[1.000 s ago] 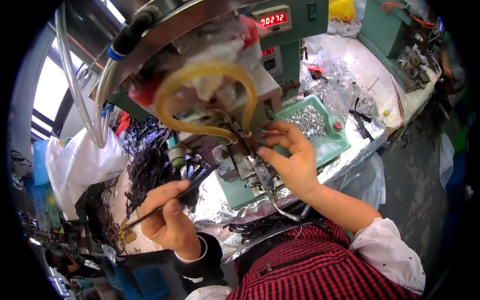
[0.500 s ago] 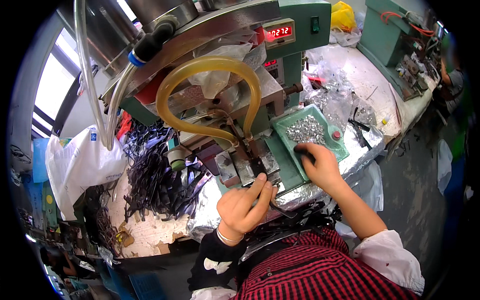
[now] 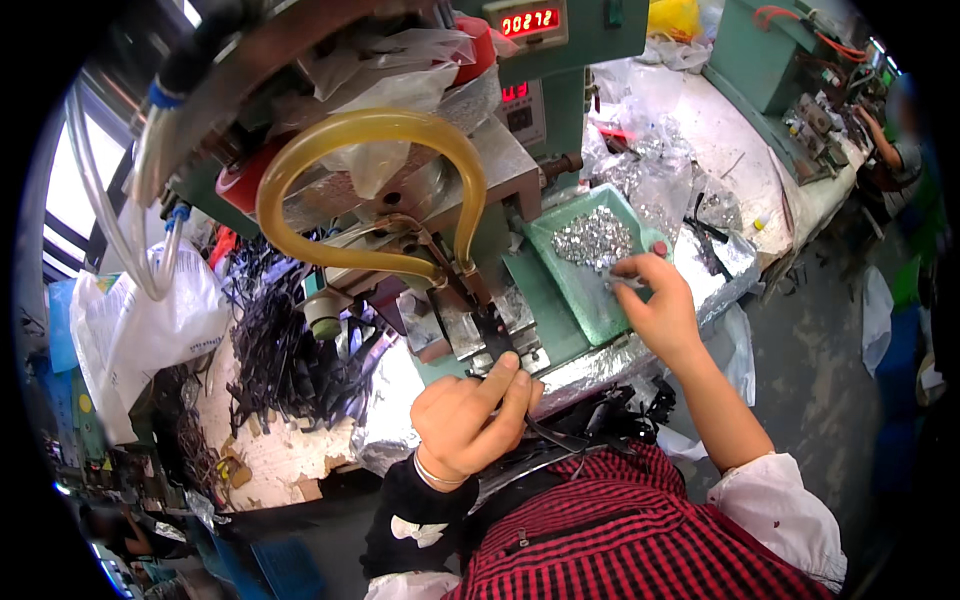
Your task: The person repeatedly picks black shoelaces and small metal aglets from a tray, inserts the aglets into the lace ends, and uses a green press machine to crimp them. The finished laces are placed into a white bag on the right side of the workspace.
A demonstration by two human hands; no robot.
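Observation:
My left hand [image 3: 468,418] pinches a black strap [image 3: 552,434] at the metal die block [image 3: 525,342] of a green press [image 3: 575,110]. The strap's tail trails from under my fingers toward my lap. My right hand [image 3: 662,308] is over the near right part of a green tray [image 3: 598,328]. Its thumb and index finger are curled toward each other, and whatever is between the tips is too small to make out. Shiny small metal pieces [image 3: 592,238] lie heaped in the tray's far part.
A yellow hose [image 3: 275,165] loops in front of the press. Many black straps [image 3: 290,375] pile up left of it, beside a white plastic bag [image 3: 150,320]. Clear bags [image 3: 650,170] lie behind the tray. Another person's arm [image 3: 880,138] shows at far right, near a second green machine [image 3: 765,60].
My right hand has moved slightly right and up, its fingers now curled over the tray. My left hand stays on the strap at the die. The whole view has shifted a little.

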